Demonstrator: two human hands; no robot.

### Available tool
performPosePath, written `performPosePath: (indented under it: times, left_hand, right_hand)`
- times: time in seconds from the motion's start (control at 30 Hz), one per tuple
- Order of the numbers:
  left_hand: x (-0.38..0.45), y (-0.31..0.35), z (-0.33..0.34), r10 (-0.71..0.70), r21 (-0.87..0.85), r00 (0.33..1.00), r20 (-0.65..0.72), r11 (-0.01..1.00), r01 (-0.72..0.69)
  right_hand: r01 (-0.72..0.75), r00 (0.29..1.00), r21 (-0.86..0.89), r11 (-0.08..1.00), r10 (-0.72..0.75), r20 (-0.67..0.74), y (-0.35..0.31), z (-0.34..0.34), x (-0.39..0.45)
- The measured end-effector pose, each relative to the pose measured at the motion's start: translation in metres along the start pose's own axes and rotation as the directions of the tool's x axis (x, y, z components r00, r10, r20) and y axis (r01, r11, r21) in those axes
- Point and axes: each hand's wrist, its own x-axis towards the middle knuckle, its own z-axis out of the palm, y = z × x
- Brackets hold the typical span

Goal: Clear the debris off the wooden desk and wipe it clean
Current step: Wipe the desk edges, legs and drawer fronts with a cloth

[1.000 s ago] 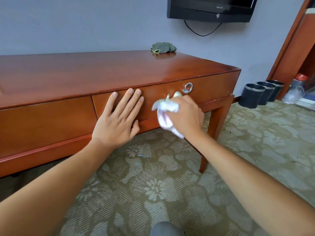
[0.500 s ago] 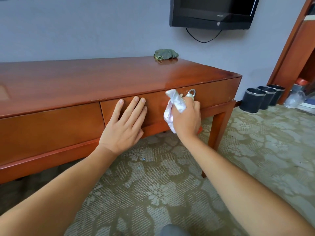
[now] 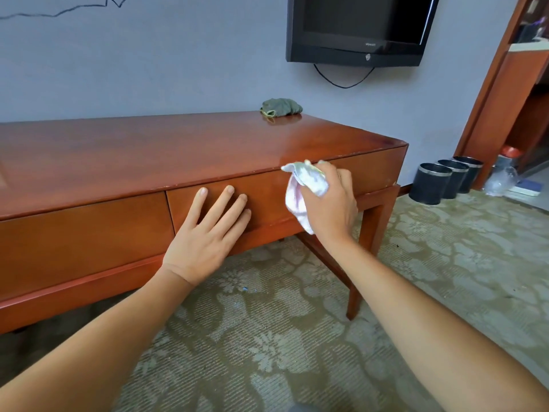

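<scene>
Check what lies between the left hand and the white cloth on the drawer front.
Head view: only bare drawer front separates the left hand from the white cloth held by the right hand.

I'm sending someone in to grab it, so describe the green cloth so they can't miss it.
Find the wall-mounted TV; below it runs the long wooden desk. On the desk's back right, by the wall, lies the green cloth: crumpled, dull green, unlike the white cloth gripped in the right hand.
</scene>
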Motion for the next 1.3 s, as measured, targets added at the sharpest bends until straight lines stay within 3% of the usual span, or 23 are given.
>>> performPosePath:
  times: [0.1, 0.17, 0.23, 0.3, 0.33, 0.4, 0.43, 0.47, 0.57, 0.63, 0.7, 0.77, 0.87, 0.93, 1.0, 1.1, 1.23, 1.3]
  left_hand:
    - [-0.001, -0.001, 0.000, -0.002, 0.004, 1.000, 0.001, 1.000, 0.002]
    - [-0.002, 0.000, 0.001, 0.001, 0.007, 1.000, -0.001, 1.000, -0.001]
    - [-0.003, 0.000, 0.003, 0.001, 0.008, 1.000, -0.012, 1.000, -0.001]
    - [-0.002, 0.001, 0.004, -0.005, 0.015, 1.000, -0.021, 1.000, 0.005]
    - [-0.001, 0.001, 0.004, -0.005, 0.013, 1.000, -0.020, 1.000, 0.005]
    - [-0.002, 0.001, 0.004, -0.003, -0.001, 1.000, -0.017, 1.000, 0.003]
    - [-0.003, 0.001, 0.004, -0.004, -0.001, 1.000, -0.019, 1.000, 0.004]
    - [-0.003, 0.001, 0.005, -0.005, 0.002, 1.000, -0.020, 1.000, 0.005]
    - [-0.001, 0.001, 0.006, 0.000, 0.015, 1.000, -0.023, 1.000, 0.000]
    - [0.000, 0.001, 0.005, -0.010, 0.017, 0.999, -0.031, 1.000, 0.011]
    - [-0.001, 0.001, 0.005, -0.010, 0.025, 0.999, -0.031, 1.000, 0.011]
    - [-0.002, 0.000, 0.004, -0.001, 0.011, 1.000, -0.016, 1.000, 0.001]
    - [-0.003, 0.000, 0.002, -0.005, 0.017, 1.000, -0.014, 1.000, 0.005]
    - [-0.002, 0.000, 0.002, -0.008, 0.017, 1.000, -0.009, 1.000, 0.008]
    - [-0.002, -0.001, 0.001, -0.003, 0.032, 1.000, 0.008, 0.999, 0.003]
    - [0.000, -0.002, -0.002, -0.009, 0.036, 1.000, 0.027, 0.999, 0.008]
    - [0.002, -0.002, -0.008, -0.027, 0.005, 0.997, 0.071, 1.000, 0.027]
    - [0.010, 0.004, -0.013, -0.068, -0.020, 0.995, 0.071, 0.997, 0.069]
  right_hand:
    - [-0.058, 0.992, 0.019, 0.998, 0.060, -0.111, -0.028, 0.013, 0.012]
    - [-0.122, 0.987, 0.024, 0.992, 0.124, -0.100, -0.046, 0.024, 0.003]
    - [0.110, 0.994, 0.001, 0.994, -0.110, -0.020, -0.051, 0.031, -0.016]
    - [0.371, 0.926, -0.038, 0.928, -0.367, 0.089, -0.040, 0.030, -0.017]
    - [0.386, 0.920, -0.061, 0.921, -0.378, 0.105, -0.034, 0.027, -0.006]
    - [0.108, 0.994, -0.048, 0.993, -0.106, 0.035, -0.029, 0.021, 0.017]
    - [-0.062, 0.998, -0.003, 0.998, 0.062, -0.017, -0.027, 0.021, 0.023]
    - [-0.133, 0.990, 0.012, 0.991, 0.133, -0.054, -0.030, 0.024, 0.020]
    - [0.088, 0.995, -0.028, 0.996, -0.089, -0.042, -0.062, 0.035, -0.011]
    - [0.335, 0.940, -0.042, 0.941, -0.331, 0.086, -0.066, 0.038, -0.022]
    - [0.459, 0.882, -0.068, 0.886, -0.444, 0.161, -0.052, 0.031, -0.007]
    - [0.332, 0.938, -0.086, 0.939, -0.319, 0.138, -0.034, 0.015, 0.013]
    - [0.008, 1.000, -0.161, 0.987, -0.011, -0.022, 0.004, -0.004, 0.039]
    - [-0.200, 0.974, -0.139, 0.970, 0.182, -0.135, 0.030, -0.017, 0.056]
    - [-0.337, 0.938, -0.099, 0.936, 0.325, -0.122, 0.048, -0.025, 0.068]
    - [-0.339, 0.937, -0.063, 0.939, 0.343, 0.060, 0.044, -0.023, 0.062]
    - [-0.115, 0.964, 0.074, 0.991, 0.093, 0.249, 0.032, -0.028, 0.026]
    - [-0.099, 0.956, 0.008, 0.995, 0.093, 0.277, 0.046, -0.036, 0.022]
